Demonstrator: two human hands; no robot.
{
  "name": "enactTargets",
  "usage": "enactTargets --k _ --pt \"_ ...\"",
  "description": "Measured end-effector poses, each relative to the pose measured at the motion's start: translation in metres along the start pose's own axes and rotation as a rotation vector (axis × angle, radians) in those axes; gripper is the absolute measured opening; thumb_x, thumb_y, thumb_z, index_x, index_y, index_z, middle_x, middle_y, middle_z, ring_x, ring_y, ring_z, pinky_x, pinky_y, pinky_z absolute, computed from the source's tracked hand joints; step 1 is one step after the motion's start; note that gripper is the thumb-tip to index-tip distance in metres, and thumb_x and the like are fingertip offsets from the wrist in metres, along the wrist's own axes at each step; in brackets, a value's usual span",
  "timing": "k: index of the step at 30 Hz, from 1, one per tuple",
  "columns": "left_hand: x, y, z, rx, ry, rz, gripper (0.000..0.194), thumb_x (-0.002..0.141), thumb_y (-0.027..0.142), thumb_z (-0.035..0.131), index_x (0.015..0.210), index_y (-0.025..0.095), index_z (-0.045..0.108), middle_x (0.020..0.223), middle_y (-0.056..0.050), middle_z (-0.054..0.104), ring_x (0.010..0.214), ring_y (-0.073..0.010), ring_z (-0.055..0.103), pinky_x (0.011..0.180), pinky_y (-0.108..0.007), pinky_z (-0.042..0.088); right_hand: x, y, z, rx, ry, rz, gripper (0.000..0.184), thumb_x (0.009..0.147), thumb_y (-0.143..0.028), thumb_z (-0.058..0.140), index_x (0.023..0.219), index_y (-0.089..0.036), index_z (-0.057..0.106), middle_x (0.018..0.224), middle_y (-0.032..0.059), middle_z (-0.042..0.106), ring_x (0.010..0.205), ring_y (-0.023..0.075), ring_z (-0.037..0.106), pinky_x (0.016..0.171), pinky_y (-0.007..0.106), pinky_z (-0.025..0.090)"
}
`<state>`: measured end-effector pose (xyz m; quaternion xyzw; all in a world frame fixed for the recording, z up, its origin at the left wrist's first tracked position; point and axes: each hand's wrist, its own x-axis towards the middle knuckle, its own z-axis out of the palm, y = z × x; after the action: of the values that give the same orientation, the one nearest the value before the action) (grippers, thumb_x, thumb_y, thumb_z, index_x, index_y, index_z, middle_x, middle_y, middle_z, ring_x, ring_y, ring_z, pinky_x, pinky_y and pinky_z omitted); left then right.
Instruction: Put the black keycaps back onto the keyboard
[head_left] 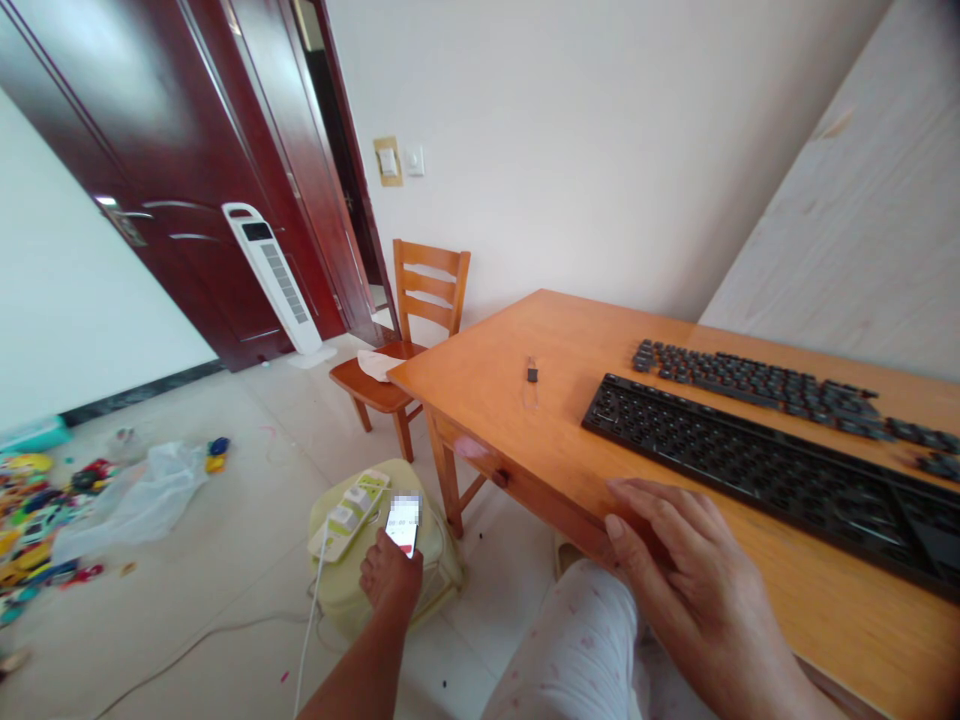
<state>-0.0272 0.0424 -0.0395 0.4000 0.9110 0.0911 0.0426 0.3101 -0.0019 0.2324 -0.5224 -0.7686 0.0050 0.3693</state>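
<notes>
White-screened phone [403,520] — dark-edged, red low down | left hand [395,577] — gripping lower end

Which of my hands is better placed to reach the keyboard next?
Probably your right hand: it is at the table edge, near the keyboard, while your left hand is lower, at the phone.
</notes>
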Motion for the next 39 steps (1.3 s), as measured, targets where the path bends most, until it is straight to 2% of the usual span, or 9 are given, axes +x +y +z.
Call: enactTargets --k 24,39 --pt "0.0016 -0.0014 0.0051 -0.022 0.012 0.020 0.077 0.080 0.046 0.059 0.142 0.009 0.032 0.121 -0.020 0.059 0.115 -0.0362 0.052 0.090 -0.044 0.042 -0.0011 -0.0012 -0.0006 -0.023 0.001 0.003 0.032 0.092 -0.034 0.055 0.121 -0.023 0.058 0.118 0.0086 0.062 0.111 0.0264 0.055 0.092 0.045 0.048" --pt "0.0053 -0.0023 0.0040 -0.043 0.013 0.014 0.087 0.076 0.060 0.058 0.142 0.009 0.033 0.123 -0.022 0.058 0.115 -0.0379 0.053 0.089 -0.046 0.043 -0.0013 -0.0007 -0.0007 -0.028 0.004 -0.002 0.033 0.091 -0.034 0.057 0.122 -0.023 0.058 0.119 0.0079 0.062 0.112 0.0254 0.055 0.094 0.044 0.047"
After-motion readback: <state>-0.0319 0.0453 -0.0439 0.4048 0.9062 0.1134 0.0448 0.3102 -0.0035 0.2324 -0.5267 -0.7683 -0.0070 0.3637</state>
